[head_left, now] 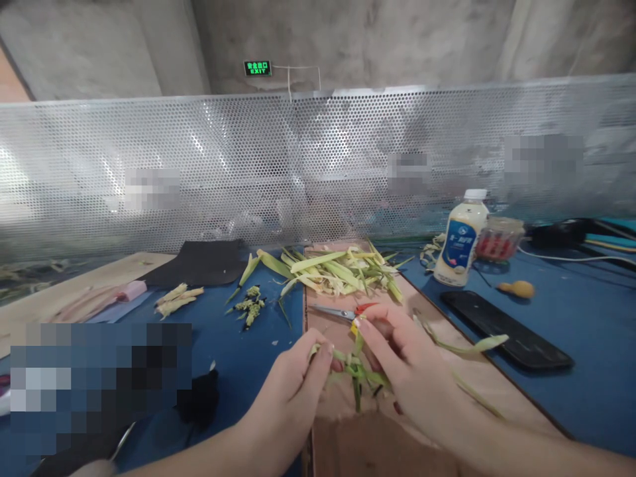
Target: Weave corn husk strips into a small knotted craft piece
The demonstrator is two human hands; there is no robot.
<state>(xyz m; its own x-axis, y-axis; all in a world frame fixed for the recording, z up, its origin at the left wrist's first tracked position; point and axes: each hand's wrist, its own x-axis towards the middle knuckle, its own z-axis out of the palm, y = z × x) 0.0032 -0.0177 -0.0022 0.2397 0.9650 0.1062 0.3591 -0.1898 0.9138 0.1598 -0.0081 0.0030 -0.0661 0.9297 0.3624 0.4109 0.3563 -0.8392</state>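
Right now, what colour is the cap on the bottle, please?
The cap is white; head view.

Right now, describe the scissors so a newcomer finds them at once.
Find the brown cardboard sheet down the middle of the blue table. Between its pile of green leaves and the right hand lie the scissors. They alone are metal, with a red handle.

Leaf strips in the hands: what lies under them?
The brown board lies under the leaf strips. The left hand and right hand cover their ends.
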